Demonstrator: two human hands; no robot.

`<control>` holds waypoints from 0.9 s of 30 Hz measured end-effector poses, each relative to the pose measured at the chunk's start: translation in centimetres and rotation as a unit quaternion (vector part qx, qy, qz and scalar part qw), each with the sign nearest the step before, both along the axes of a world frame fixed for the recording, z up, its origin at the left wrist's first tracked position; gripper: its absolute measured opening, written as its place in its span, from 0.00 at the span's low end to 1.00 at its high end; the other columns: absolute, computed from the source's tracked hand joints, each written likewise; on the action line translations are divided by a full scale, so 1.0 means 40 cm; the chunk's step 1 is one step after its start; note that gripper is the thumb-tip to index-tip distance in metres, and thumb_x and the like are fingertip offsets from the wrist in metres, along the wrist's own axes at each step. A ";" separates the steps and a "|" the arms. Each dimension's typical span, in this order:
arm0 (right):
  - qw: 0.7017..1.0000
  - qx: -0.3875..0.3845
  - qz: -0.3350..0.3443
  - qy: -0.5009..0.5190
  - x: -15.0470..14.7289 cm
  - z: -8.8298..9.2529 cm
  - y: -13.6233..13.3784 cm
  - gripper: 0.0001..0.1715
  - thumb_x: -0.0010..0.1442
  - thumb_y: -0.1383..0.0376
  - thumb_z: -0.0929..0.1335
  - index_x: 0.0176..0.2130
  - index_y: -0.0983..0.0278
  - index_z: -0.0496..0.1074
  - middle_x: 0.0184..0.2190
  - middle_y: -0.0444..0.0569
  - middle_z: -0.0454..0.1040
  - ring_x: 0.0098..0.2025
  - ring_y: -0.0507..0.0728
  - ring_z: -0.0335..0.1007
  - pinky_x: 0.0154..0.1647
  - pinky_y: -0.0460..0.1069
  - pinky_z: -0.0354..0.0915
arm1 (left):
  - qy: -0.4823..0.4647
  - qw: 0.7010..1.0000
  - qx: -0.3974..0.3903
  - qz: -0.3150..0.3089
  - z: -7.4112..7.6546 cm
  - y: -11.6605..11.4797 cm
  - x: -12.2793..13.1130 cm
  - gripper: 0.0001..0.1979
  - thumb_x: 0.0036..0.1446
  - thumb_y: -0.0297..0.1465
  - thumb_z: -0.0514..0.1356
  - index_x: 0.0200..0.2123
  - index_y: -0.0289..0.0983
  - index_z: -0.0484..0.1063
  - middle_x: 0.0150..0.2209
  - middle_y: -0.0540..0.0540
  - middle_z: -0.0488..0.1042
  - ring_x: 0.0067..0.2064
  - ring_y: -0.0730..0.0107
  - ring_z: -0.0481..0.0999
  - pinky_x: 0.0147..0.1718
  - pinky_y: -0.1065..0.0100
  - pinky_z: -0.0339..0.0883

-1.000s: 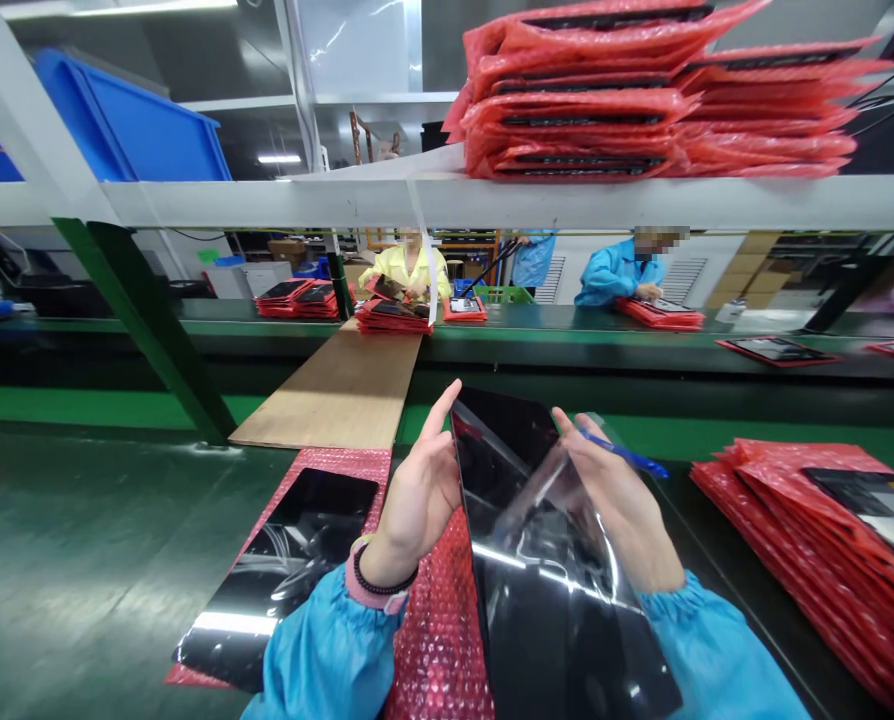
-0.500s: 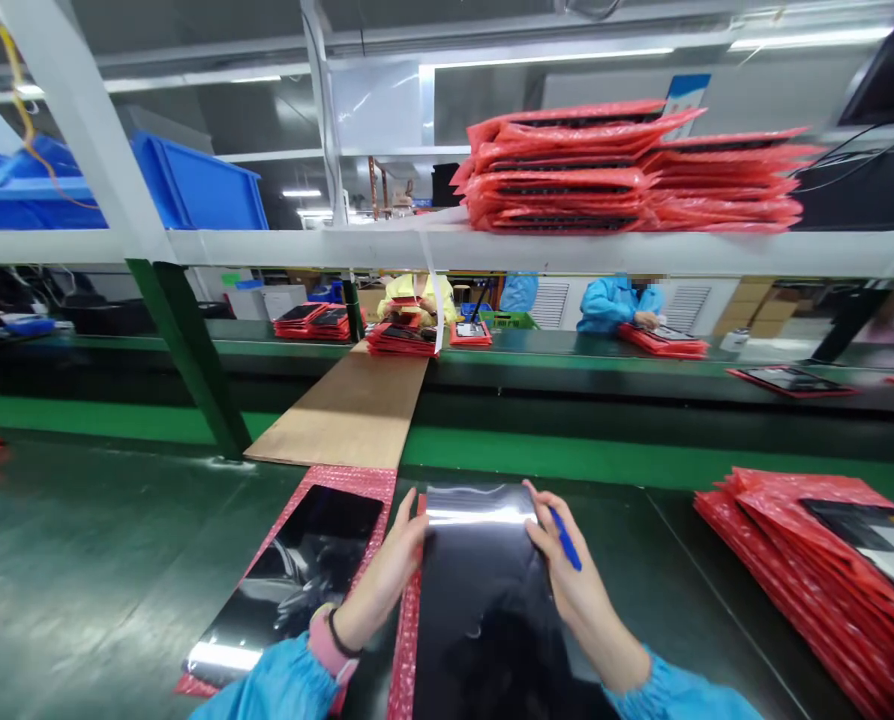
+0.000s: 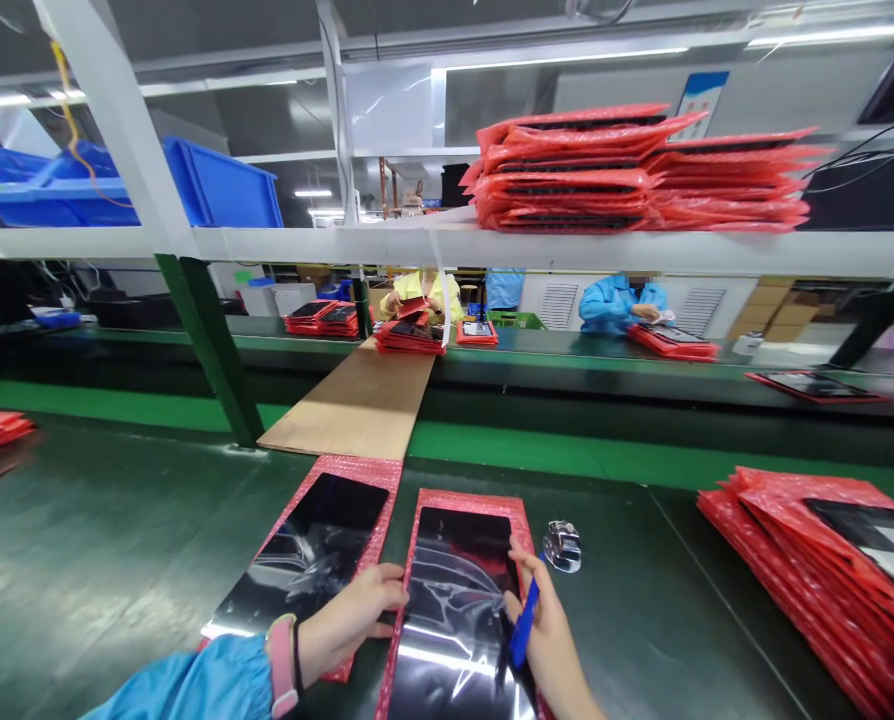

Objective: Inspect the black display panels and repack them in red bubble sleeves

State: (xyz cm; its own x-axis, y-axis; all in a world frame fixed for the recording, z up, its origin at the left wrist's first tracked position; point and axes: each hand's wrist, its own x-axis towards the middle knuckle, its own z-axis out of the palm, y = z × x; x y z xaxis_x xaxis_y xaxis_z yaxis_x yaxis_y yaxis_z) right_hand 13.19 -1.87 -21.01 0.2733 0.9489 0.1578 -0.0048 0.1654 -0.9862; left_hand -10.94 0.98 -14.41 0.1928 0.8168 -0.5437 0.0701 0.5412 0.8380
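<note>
Two glossy black screen panels lie flat on red bubble-wrap sheets on the green belt in front of me. My left hand rests with curled fingers on the left edge of the nearer panel, between it and the second panel. My right hand presses on that nearer panel's right side and grips a blue pen. A crumpled piece of clear film lies on the belt just right of the panel.
A stack of red bubble bags with panels sits at the right. More red bags fill the overhead shelf, blue bins at its left. A brown board bridges to the far belt, where other people work. A green post stands left.
The panel I held tilted up now lies flat on the red bubble wrap. Its clear film has come off and lies crumpled to the right. Both hands dropped lower.
</note>
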 end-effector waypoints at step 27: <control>0.994 -0.021 -0.036 -0.097 0.295 0.071 0.154 0.26 0.47 0.45 0.73 0.34 0.64 0.77 0.32 0.57 0.83 0.36 0.67 0.80 0.40 0.59 0.73 | -0.101 0.983 0.108 0.107 0.040 0.139 -0.301 0.40 0.39 0.30 0.74 0.56 0.39 0.62 0.38 0.45 0.81 0.40 0.54 0.82 0.42 0.61 0.72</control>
State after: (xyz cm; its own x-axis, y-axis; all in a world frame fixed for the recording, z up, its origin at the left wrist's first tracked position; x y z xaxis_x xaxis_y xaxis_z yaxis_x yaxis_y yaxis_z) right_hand 24.98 4.28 -18.18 0.3095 0.9346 0.1751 0.1975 0.1170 -0.9733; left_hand -22.96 6.55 -12.80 0.0912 0.9424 -0.3219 -0.2057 0.3341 0.9198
